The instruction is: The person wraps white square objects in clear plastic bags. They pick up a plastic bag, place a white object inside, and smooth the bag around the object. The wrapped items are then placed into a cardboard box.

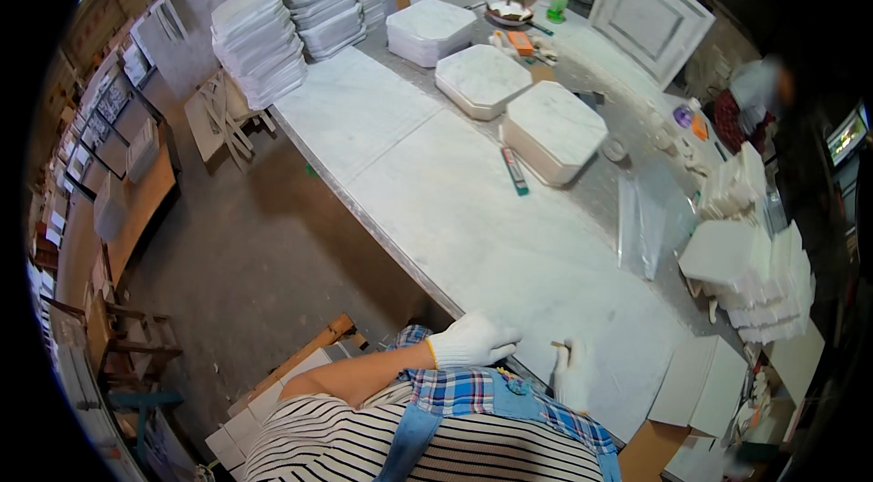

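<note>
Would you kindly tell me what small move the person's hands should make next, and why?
Perhaps bring the small brown stick to the white slab: the right hand appears to grip it over the slab's near end, while the left hand is apart from it, seemingly holding nothing.

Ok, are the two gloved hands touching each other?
Apart: the head view shows white tabletop between the left gloved hand and the right gloved hand.

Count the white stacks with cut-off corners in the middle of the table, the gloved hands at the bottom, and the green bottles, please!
Cut-corner stacks: 3 (back stack, middle stack, front stack)
Gloved hands at the bottom: 2 (left hand, right hand)
Green bottles: 1 (green bottle)
Total: 6
</note>
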A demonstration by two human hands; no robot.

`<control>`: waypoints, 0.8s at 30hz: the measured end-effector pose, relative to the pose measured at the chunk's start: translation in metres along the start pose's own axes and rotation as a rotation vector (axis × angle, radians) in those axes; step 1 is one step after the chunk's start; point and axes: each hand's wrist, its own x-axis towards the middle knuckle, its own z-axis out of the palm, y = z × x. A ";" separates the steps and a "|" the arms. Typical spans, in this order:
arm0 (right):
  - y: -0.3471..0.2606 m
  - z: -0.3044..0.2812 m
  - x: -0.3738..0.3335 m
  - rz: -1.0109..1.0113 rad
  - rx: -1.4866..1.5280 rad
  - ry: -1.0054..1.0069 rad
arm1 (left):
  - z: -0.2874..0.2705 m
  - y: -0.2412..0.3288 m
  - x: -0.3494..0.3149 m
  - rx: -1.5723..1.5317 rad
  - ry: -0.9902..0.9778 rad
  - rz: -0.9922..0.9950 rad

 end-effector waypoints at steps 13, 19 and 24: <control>-0.025 0.023 -0.033 0.392 -0.413 -0.184 | -0.112 -0.112 -0.005 -0.032 0.056 0.164; -0.021 -0.007 -0.041 0.437 -0.333 -0.379 | -0.114 -0.116 0.003 -0.065 -0.012 0.125; -0.033 -0.024 -0.009 0.352 -0.218 -0.391 | -0.119 -0.125 0.013 -0.056 -0.213 -0.053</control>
